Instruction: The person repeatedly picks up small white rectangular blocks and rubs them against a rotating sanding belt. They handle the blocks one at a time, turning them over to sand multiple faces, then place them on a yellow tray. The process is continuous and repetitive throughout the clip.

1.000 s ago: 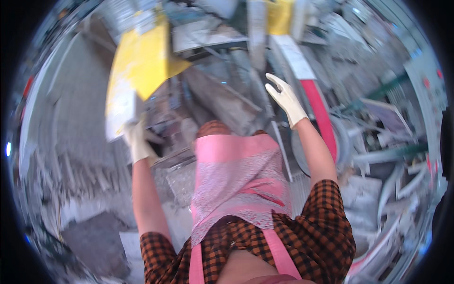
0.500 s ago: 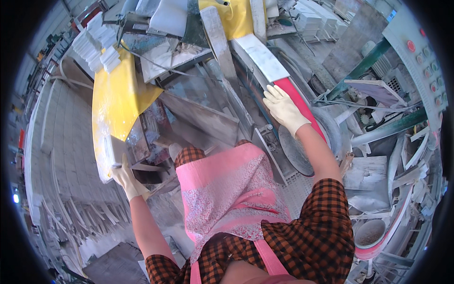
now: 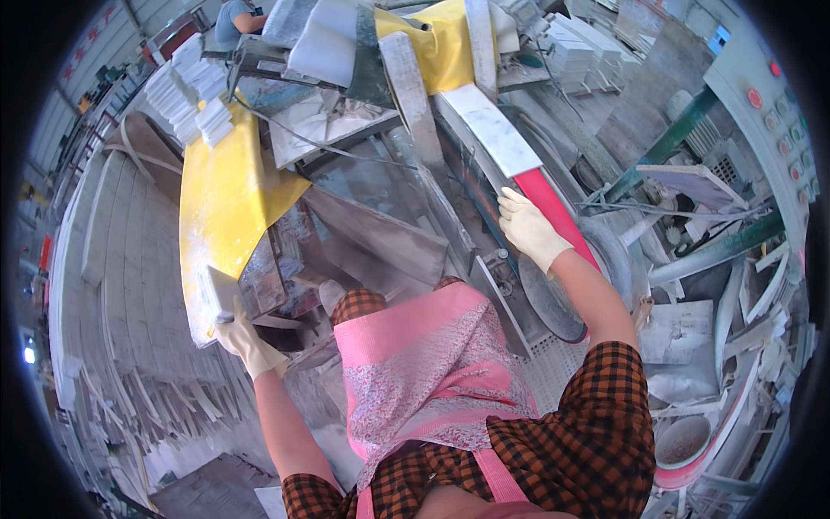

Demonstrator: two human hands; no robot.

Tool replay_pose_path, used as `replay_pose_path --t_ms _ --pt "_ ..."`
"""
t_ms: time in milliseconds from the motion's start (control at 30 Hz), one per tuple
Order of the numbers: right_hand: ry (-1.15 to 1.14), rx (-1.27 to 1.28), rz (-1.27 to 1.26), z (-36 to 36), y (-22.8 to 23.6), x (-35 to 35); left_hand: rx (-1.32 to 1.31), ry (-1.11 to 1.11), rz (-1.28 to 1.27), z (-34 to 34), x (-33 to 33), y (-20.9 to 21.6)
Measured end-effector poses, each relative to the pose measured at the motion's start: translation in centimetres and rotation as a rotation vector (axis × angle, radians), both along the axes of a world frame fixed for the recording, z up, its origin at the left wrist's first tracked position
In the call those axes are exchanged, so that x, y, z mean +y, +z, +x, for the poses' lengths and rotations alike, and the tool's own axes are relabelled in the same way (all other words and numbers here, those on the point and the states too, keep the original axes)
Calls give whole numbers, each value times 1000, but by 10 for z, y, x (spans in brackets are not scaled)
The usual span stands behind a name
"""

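My left hand (image 3: 248, 343), in a cream glove, grips the near end of a small stack of white stone strips (image 3: 215, 294). The stack rests on a yellow sheet (image 3: 223, 208) draped over a support at the left. My right hand (image 3: 531, 228), gloved alike, is stretched out beside the red conveyor belt (image 3: 558, 213), its fingers extended and holding nothing. Just beyond the fingertips, a white, grey-veined stone strip (image 3: 493, 130) lies lengthwise on the belt. Its far end passes beneath a yellow flap (image 3: 437, 52).
More white strips (image 3: 194, 91) are piled at the sheet's far end. Right of the belt are a round grey disc (image 3: 546, 294) and a button panel (image 3: 774, 121). Stacked slabs (image 3: 121, 225) line the left. A wooden board (image 3: 380, 233) leans between my hands. Another person (image 3: 238, 24) is far back.
The whole view has shifted slightly down and right. My right hand has drawn back a little from the veined strip. My left hand stays at the small stack.
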State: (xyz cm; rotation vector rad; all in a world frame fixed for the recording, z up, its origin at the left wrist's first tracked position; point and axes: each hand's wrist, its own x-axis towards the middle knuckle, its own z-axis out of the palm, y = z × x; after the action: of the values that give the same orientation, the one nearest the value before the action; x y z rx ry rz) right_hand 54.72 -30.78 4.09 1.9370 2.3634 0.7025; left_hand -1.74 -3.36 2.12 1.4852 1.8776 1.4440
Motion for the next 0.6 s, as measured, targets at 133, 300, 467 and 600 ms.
replay_pose_path --t_ms 133,300,467,600 --pt "-5 33 -93 0 0 1 86 6 -140 -2 -1 6" --pt "-37 -89 -186 -2 0 1 57 18 -115 3 -7 14" --pt "-72 -148 -329 -5 2 0 2 -4 -95 8 -9 16" --pt "-68 -151 -312 -7 2 0 17 -10 -78 7 -8 14"
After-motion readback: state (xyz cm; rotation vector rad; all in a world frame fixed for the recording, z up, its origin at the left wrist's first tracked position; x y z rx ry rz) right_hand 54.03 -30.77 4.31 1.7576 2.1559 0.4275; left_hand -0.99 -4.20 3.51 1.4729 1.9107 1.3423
